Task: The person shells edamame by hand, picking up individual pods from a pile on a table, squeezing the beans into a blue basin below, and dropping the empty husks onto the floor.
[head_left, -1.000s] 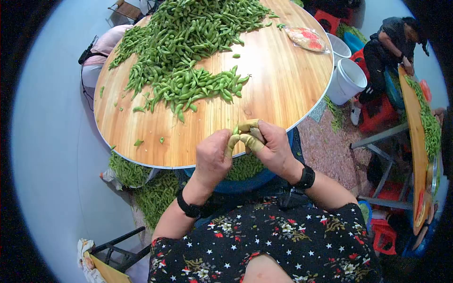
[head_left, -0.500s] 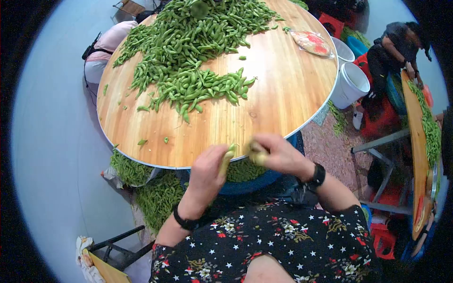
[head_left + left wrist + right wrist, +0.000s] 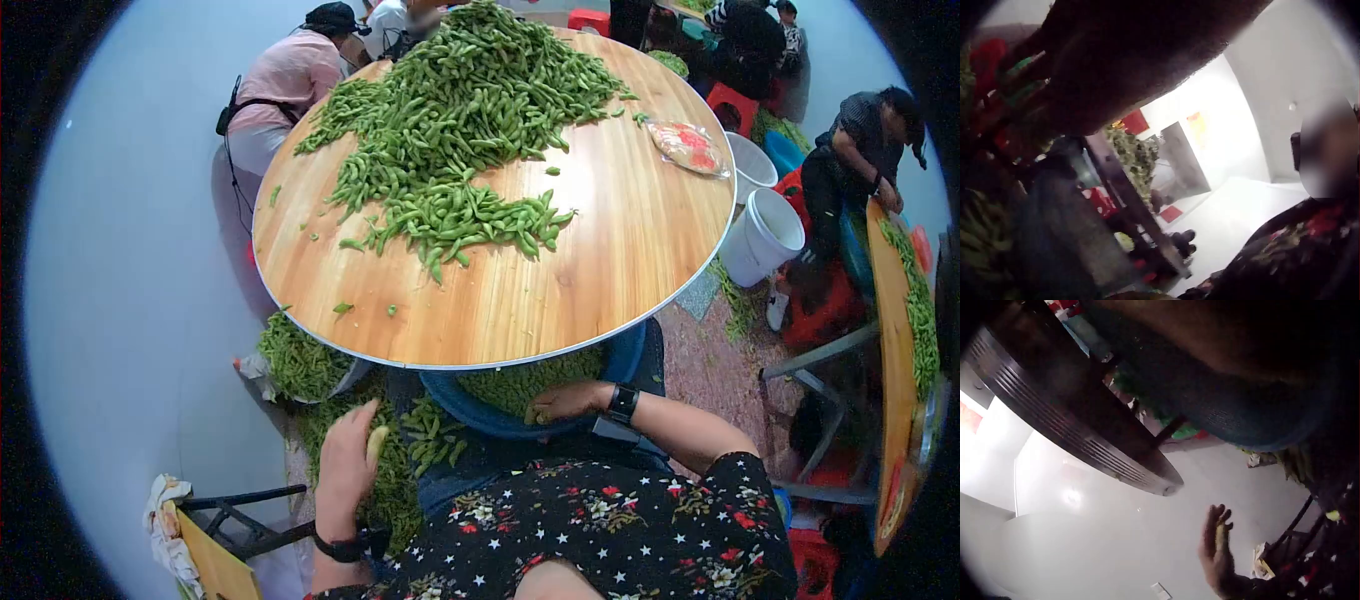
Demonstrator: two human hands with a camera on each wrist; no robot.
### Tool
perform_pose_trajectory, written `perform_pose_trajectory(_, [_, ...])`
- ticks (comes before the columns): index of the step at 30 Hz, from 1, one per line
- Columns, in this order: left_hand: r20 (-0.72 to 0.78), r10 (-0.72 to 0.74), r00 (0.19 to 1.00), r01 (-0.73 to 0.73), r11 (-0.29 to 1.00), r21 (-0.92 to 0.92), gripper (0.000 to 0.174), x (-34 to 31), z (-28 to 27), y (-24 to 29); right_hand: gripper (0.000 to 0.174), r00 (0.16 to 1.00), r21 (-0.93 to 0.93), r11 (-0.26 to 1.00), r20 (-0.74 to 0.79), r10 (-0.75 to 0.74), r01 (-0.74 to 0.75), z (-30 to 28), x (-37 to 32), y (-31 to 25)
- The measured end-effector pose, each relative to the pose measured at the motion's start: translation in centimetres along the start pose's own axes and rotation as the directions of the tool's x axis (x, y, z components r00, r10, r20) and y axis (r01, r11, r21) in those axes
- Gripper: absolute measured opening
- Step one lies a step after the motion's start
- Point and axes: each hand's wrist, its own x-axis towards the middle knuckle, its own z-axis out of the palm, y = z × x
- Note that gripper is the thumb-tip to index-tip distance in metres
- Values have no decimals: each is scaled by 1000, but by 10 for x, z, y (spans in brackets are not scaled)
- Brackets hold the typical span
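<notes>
My left hand (image 3: 345, 460) is low at the left in the head view, over green pods and husks (image 3: 395, 500) heaped on the floor. Its fingers are loosely extended, with a yellowish cover (image 3: 377, 443) on the thumb; the right wrist view shows the same hand (image 3: 1216, 550) with nothing visible in it. My right hand (image 3: 568, 400) hangs over the blue basin (image 3: 440, 395), palm down, fingertips close above the shelled green beans (image 3: 510, 383). The underside of its fingers is hidden, and I cannot tell whether they hold anything.
A round wooden table (image 3: 640, 260) bears a big mound of green soybean pods (image 3: 480, 110) and a plastic-wrapped packet (image 3: 690, 148). White buckets (image 3: 765, 235) stand at its right. More pods (image 3: 430, 435) lie on dark cloth beside the basin. A full sack (image 3: 300, 365) sits left; other people work nearby.
The hands were together at the table's near edge around a pod, then parted. The left has moved down and left, the right down over the basin. The head view has tilted up.
</notes>
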Motion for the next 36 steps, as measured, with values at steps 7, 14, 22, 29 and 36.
perform_pose_trajectory(7, [-196, 415, 889, -443, 887, -133, 30, 127, -34, 63, 34, 989, 78, 996, 146, 30, -41, 49, -15, -24])
perform_pose_trajectory(14, [-331, 320, 888, -311, 947, 81, 25, 328, 30, 61, 41, 968, 97, 976, -139, 209, -196, 43, -40, -47])
perform_pose_trajectory(22, [-293, 283, 913, -372, 872, -317, 20, 249, 6, 80, 42, 937, 167, 986, -340, 74, -18, 13, -119, -104])
perform_pose_trajectory(29, [-348, 178, 921, -373, 663, -649, 14, 149, 6, 103, 41, 759, 305, 888, -647, -72, 344, -11, -99, -155])
perform_pose_trajectory(36, [-310, 166, 936, -350, 532, -771, 16, 98, 31, 120, 36, 631, 279, 833, -769, -105, 478, -4, -63, -166])
